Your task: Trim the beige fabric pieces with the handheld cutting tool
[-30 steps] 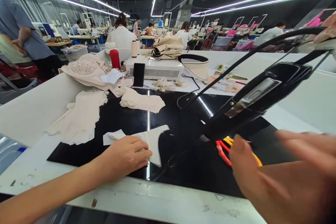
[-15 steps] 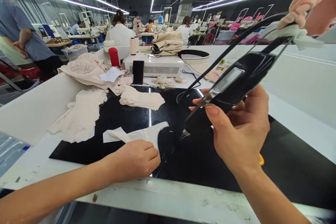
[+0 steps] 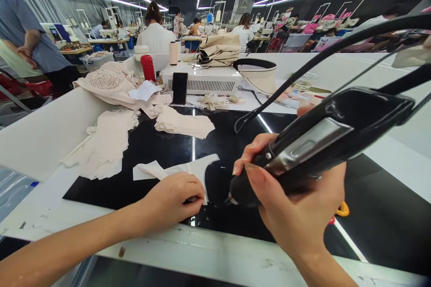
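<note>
My right hand [image 3: 296,206] is closed around a black corded hand tool [image 3: 303,143] with a silver metal plate on its side. Its small metal tip points down and left, close to the black board [image 3: 249,224]. My left hand [image 3: 178,199] lies over the lower part of a thin white cut piece [image 3: 185,166], its fingers curled and thumb near the forefinger. Whether anything is pinched there is hidden. The piece has a curved right edge and a folded left end. An orange looped handle [image 3: 342,209] shows partly behind my right hand.
Stacks of pale fabric pieces [image 3: 107,143] lie left, another stack [image 3: 185,124] at the middle. Behind stand a phone [image 3: 179,88], a red bottle [image 3: 147,68], a white vented box [image 3: 202,80] and a visor [image 3: 257,71]. A black cable [image 3: 286,85] arcs overhead. People work at sewing tables beyond.
My right hand has brought the tool lower and a little left, tilting it flatter and nearer the board. The left hand has shifted slightly, uncovering the white piece's lower right tip.
</note>
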The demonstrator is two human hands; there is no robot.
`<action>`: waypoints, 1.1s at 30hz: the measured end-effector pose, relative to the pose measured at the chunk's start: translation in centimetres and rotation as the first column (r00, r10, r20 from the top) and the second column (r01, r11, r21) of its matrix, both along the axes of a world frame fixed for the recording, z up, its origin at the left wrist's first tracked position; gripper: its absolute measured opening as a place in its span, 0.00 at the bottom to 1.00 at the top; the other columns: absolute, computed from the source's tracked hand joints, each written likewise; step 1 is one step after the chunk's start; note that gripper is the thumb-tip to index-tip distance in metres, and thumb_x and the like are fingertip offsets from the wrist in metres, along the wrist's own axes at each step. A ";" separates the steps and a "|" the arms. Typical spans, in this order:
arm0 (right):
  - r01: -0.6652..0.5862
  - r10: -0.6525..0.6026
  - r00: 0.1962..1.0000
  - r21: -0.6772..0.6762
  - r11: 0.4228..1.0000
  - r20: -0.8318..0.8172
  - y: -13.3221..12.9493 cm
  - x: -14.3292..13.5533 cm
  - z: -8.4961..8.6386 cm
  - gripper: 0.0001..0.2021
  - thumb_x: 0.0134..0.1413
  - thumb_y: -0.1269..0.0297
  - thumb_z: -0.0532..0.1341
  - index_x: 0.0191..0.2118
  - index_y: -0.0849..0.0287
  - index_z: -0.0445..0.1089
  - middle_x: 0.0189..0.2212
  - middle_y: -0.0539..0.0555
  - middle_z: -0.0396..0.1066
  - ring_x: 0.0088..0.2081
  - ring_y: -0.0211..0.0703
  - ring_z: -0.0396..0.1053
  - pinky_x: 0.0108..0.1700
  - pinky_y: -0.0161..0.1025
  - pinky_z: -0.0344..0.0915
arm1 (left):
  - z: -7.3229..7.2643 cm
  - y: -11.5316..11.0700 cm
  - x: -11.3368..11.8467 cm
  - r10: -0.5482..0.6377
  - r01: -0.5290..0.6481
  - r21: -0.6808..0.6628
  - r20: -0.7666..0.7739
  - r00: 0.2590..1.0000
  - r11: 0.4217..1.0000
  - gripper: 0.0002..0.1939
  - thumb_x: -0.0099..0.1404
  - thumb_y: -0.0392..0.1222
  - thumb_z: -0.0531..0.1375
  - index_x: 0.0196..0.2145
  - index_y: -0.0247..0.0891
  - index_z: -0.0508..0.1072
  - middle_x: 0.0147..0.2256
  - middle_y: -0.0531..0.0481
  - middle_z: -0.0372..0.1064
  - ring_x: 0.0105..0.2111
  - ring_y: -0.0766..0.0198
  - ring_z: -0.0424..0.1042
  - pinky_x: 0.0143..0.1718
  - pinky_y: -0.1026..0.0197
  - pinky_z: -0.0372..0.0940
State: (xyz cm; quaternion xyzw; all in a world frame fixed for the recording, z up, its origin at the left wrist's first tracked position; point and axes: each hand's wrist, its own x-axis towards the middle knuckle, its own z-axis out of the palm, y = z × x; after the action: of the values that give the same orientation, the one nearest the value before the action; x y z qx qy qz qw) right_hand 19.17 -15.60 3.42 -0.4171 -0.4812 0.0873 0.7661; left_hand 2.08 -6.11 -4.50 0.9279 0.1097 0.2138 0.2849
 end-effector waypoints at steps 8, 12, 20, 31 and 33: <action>-0.143 0.151 0.987 0.129 0.981 -0.052 0.7 -1.6 -1.3 0.16 0.61 0.65 0.75 0.51 0.49 0.73 0.35 0.48 0.77 0.26 0.38 0.74 0.22 0.37 0.75 | 0.0 -0.1 0.1 0.015 -0.013 -0.117 0.012 1.000 0.993 0.09 0.66 0.26 0.64 0.33 0.38 0.77 0.37 0.52 0.79 0.38 0.61 0.76 0.46 0.61 0.67; -0.145 0.153 0.986 0.122 0.982 -0.059 1.0 -1.6 -1.2 0.19 0.61 0.64 0.75 0.55 0.48 0.74 0.35 0.48 0.76 0.25 0.38 0.74 0.23 0.36 0.76 | 0.2 -0.1 0.2 0.004 -0.003 -0.122 0.008 1.000 0.992 0.08 0.66 0.26 0.64 0.33 0.38 0.77 0.37 0.51 0.80 0.39 0.60 0.77 0.46 0.61 0.67; -0.154 0.160 0.986 0.099 0.983 -0.055 1.2 -1.5 -1.6 0.25 0.60 0.66 0.75 0.60 0.44 0.72 0.35 0.47 0.77 0.24 0.38 0.73 0.22 0.37 0.75 | 0.2 -0.1 0.3 -0.004 0.004 -0.074 0.009 1.000 0.997 0.07 0.67 0.27 0.65 0.35 0.37 0.78 0.36 0.51 0.79 0.38 0.61 0.77 0.45 0.61 0.67; -0.113 0.115 0.993 0.048 0.992 -0.036 0.5 -2.1 -1.5 0.26 0.61 0.62 0.74 0.62 0.44 0.70 0.34 0.48 0.76 0.26 0.43 0.73 0.23 0.42 0.76 | 0.6 0.0 0.0 0.000 0.001 0.023 -0.075 0.997 1.000 0.07 0.76 0.33 0.61 0.37 0.37 0.76 0.36 0.50 0.76 0.39 0.59 0.75 0.45 0.59 0.68; -0.120 0.123 0.992 0.057 0.991 -0.037 0.4 -2.3 -1.5 0.26 0.61 0.63 0.74 0.62 0.43 0.71 0.34 0.48 0.76 0.26 0.42 0.73 0.24 0.41 0.76 | 0.5 0.0 0.2 0.014 -0.008 0.052 -0.106 0.994 0.999 0.06 0.74 0.33 0.64 0.36 0.38 0.76 0.36 0.51 0.75 0.37 0.59 0.75 0.44 0.59 0.68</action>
State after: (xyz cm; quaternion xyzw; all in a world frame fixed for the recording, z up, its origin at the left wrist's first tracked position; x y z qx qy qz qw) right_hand 16.92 -15.25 1.96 -0.3641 -0.4925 0.1290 0.7799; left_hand 2.25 -6.13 -3.97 0.9444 0.1243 0.1685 0.2534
